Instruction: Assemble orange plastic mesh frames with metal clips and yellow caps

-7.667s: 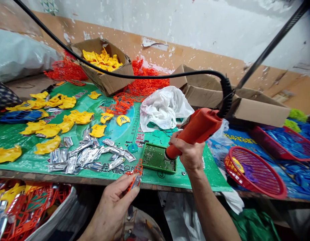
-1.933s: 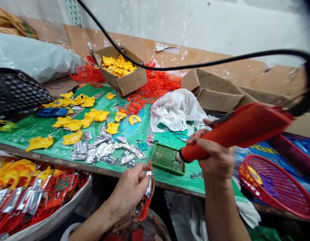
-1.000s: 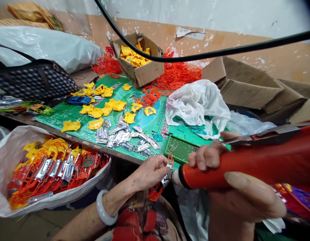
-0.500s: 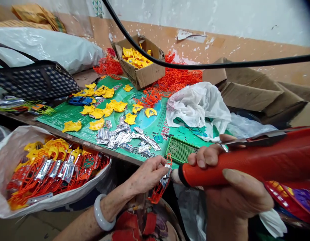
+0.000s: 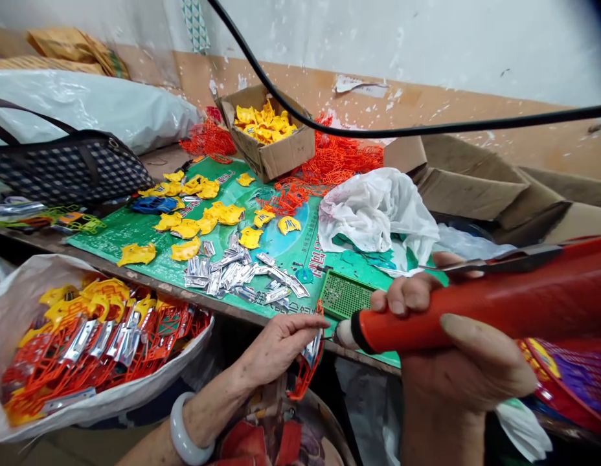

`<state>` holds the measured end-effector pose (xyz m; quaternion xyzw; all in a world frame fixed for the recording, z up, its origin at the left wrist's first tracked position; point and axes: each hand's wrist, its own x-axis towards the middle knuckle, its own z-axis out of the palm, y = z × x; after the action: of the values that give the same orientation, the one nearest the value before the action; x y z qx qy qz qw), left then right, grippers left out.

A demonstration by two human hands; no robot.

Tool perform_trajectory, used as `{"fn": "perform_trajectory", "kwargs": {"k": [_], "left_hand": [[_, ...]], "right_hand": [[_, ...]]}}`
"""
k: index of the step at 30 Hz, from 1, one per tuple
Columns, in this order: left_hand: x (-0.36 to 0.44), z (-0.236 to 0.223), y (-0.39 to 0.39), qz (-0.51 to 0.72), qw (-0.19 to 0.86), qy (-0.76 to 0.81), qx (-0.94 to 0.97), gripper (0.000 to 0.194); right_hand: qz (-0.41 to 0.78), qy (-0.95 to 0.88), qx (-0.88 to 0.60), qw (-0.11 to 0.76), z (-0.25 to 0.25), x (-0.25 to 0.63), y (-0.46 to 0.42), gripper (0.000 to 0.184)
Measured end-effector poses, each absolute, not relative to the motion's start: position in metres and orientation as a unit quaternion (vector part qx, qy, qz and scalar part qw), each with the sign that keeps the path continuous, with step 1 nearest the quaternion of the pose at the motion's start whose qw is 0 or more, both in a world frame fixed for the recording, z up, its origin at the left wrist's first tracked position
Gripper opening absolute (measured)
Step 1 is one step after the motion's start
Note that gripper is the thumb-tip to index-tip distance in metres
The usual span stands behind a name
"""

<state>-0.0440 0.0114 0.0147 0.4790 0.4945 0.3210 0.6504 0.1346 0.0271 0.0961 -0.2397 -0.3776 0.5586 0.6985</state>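
My right hand [image 5: 456, 362] is wrapped round a big orange power screwdriver [image 5: 475, 310] with a black cable [image 5: 402, 129] running up and away. Its tip touches a small orange lattice part with a silver plate [image 5: 310, 356], pinched in my left hand [image 5: 281, 343] just below the table's front edge. A white bangle [image 5: 184, 433] circles my left wrist. A green perforated tray [image 5: 346, 296] lies on the green mat [image 5: 135, 230] right behind the tool's tip.
Silver plates [image 5: 237, 275] and yellow plastic pieces [image 5: 198, 217] are scattered on the mat. A cardboard box of yellow pieces [image 5: 266, 129], orange lattice heaps [image 5: 329, 165], a white plastic bag [image 5: 378, 207], a chequered handbag [image 5: 62, 168]. A sack of assembled parts [image 5: 96, 343] stands at lower left.
The screwdriver came off the green tray to the part in my left hand, below the table edge. In the last half second both hands stay pressed together, barely shifting.
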Motion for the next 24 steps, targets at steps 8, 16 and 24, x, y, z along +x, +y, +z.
{"fn": "perform_trajectory", "kwargs": {"k": [8,16,24], "left_hand": [[-0.0463,0.012,0.006,0.328,0.717,0.439,0.43,0.032],[-0.0438,0.005,0.0072,0.359,0.7,0.464,0.407,0.023],[-0.0381,0.011,0.0022,0.372,0.661,0.472,0.449,0.017]], "right_hand": [[0.551,-0.38,-0.245,0.701,0.0994,0.1293,0.0366,0.024],[0.566,-0.364,-0.228,0.704,0.0962,0.1259,0.0368,0.026],[0.571,-0.371,-0.219,0.699,0.0949,0.1295,0.0336,0.027]]}}
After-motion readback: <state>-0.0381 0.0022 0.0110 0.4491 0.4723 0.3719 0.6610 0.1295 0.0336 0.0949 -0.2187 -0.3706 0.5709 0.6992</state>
